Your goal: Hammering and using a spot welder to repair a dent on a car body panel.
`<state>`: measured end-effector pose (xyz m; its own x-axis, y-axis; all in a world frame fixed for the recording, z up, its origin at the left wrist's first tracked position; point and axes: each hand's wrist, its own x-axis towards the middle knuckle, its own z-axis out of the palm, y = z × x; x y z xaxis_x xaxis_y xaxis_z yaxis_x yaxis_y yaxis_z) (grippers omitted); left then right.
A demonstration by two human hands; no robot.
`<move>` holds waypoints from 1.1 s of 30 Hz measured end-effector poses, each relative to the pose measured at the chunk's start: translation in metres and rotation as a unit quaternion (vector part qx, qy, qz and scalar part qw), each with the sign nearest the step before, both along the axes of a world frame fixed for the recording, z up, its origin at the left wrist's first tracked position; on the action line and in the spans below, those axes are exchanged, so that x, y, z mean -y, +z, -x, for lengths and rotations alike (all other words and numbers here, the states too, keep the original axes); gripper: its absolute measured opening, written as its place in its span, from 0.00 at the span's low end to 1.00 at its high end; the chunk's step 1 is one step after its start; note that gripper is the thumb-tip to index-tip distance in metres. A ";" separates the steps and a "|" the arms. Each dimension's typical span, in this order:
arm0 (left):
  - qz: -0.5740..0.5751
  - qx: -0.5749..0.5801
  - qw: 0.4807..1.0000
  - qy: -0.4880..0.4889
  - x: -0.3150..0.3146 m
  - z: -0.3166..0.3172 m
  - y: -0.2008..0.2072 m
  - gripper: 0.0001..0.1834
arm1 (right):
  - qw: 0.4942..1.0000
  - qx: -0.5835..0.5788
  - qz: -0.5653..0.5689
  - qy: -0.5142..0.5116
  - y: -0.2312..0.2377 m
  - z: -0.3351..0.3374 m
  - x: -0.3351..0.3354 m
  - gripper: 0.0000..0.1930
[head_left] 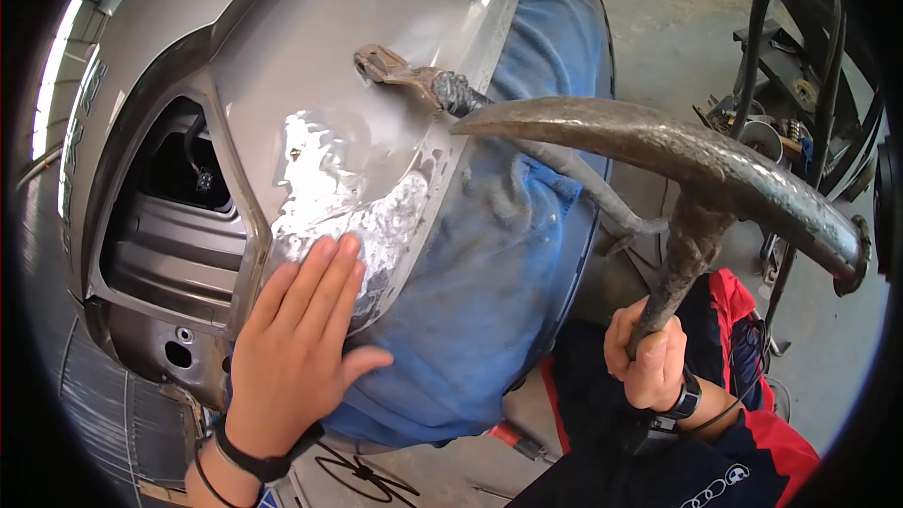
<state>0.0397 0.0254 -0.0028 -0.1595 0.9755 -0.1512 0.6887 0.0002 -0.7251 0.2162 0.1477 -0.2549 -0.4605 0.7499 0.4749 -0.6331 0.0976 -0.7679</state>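
My left hand (299,339) lies flat with fingers stretched out, its fingertips on the lower edge of a shiny bare-metal patch (315,188) in a grey-beige car body panel (268,56). My right hand (647,354) is wrapped round the handle of a worn metal body hammer (658,136), raised on the right. The hammer has a long curved, pointed end toward the panel and a round face at the far right. Beyond its point, a rusty metal bar with a slotted end (400,71) reaches over the panel's edge; part of it is hidden behind the hammer.
A blue cloth (470,320) covers the part beside the panel's edge. On the left is an open lamp recess (174,216) with a hanging connector. A stand with metal parts (776,122) is at the right. A red-and-black tool (517,442) and a black cable (367,475) are below.
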 end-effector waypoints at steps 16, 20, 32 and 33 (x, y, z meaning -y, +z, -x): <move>0.016 0.030 0.999 -0.028 -0.061 0.002 -0.007 0.43 | 0.999 0.048 0.001 -0.009 -0.024 -0.040 -0.019 0.25; 0.007 -0.009 1.000 -0.001 -0.039 -0.010 0.007 0.43 | 0.999 0.044 0.002 -0.030 -0.012 -0.033 -0.017 0.29; -0.042 0.025 0.994 -0.096 -0.079 0.026 0.000 0.49 | 0.992 0.094 -0.073 -0.040 -0.008 -0.014 -0.007 0.31; -0.032 0.000 0.995 -0.096 -0.075 0.029 0.001 0.51 | 0.992 0.102 -0.068 -0.013 -0.004 -0.013 -0.005 0.30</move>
<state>0.0105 0.1006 -0.0021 0.0298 0.9958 -0.0869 0.6800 -0.0839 -0.7284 0.2292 0.1524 -0.2589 -0.5393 0.6983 0.4707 -0.4608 0.2232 -0.8590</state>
